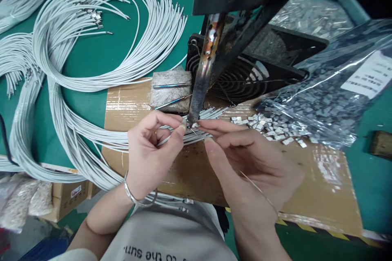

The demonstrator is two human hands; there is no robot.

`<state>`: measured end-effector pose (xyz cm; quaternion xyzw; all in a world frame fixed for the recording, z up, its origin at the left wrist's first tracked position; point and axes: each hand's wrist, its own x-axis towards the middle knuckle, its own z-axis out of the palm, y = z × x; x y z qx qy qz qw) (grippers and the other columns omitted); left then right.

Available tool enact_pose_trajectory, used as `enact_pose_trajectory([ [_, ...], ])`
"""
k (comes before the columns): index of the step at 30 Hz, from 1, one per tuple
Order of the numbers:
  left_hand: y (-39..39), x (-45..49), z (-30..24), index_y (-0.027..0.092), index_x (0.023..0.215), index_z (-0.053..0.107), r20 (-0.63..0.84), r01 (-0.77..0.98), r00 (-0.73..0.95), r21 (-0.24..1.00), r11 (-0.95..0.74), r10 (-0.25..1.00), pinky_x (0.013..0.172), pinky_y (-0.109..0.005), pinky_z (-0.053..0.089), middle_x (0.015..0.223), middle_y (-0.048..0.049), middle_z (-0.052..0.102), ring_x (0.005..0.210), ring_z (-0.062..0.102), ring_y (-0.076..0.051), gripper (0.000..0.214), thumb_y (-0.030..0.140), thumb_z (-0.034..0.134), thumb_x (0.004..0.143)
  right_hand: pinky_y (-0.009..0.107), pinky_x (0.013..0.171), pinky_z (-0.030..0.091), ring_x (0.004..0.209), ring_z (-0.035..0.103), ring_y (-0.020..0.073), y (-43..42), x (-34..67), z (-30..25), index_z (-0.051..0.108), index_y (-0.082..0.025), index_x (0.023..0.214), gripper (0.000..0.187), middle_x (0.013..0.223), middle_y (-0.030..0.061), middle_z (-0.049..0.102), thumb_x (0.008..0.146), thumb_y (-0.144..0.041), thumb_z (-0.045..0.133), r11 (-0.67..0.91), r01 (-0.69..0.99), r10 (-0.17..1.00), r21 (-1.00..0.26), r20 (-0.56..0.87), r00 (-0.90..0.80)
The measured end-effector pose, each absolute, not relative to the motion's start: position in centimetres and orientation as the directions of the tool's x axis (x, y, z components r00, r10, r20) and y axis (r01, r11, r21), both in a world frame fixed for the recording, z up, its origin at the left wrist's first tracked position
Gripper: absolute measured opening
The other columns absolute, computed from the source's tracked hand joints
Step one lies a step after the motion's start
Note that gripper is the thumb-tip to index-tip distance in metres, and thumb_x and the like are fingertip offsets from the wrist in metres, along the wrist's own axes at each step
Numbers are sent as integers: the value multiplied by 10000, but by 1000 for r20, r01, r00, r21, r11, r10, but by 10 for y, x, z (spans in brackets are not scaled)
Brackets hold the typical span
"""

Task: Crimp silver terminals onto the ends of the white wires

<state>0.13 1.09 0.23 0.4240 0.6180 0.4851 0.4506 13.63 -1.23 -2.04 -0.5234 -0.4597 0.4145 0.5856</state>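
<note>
My left hand (154, 144) is closed in a pinch on a white cable (163, 140), its end at the tip of a fixed soldering iron (202, 77). The small metal piece at that cable end is mostly hidden by the fingertips. My right hand (245, 159) is curled around a thin solder wire (259, 189), which trails out across the palm. Its index fingertip is close beside the iron's tip, with the thumb a little lower. Beneath both hands lies a bundle of white cables (113, 134) on a cardboard sheet (190, 171).
Behind the iron sits a black fan (241, 81). A sponge-like block (170, 79) carries two metal rods. Small metal pieces (275, 126) lie loose at the right, by a plastic bag (318, 98) full of them. More white cables (92, 77) spread over the green table (82, 108).
</note>
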Motion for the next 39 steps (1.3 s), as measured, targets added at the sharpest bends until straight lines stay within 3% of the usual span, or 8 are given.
enact_pose_trajectory([
  [12, 10, 0, 3, 185, 701, 716, -151, 96, -234, 979, 178, 960, 429, -206, 305, 826, -27, 767, 532, 498, -70, 149, 88, 810, 764, 299, 884, 656, 997, 804, 184, -13, 136, -23, 706, -232, 834, 190, 1092, 32, 835, 901, -58, 746, 115, 8, 968, -993, 114, 223],
  [20, 10, 0, -1, 177, 725, 718, -156, 91, -220, 979, 180, 963, 433, -182, 311, 834, -6, 761, 504, 423, -39, 125, 90, 784, 785, 213, 919, 612, 1034, 792, 131, -16, 137, -23, 697, -233, 841, 199, 1109, -3, 832, 919, -53, 728, 113, -1, 971, -994, 110, 211],
  [39, 4, -2, -2, 186, 750, 726, -170, 72, -167, 980, 184, 971, 428, -209, 273, 854, 5, 763, 476, 366, -30, 125, 87, 765, 817, 211, 875, 639, 974, 802, 132, -13, 143, -28, 683, -231, 821, 214, 1055, -1, 839, 923, -45, 715, 103, -63, 982, -993, 91, 167],
])
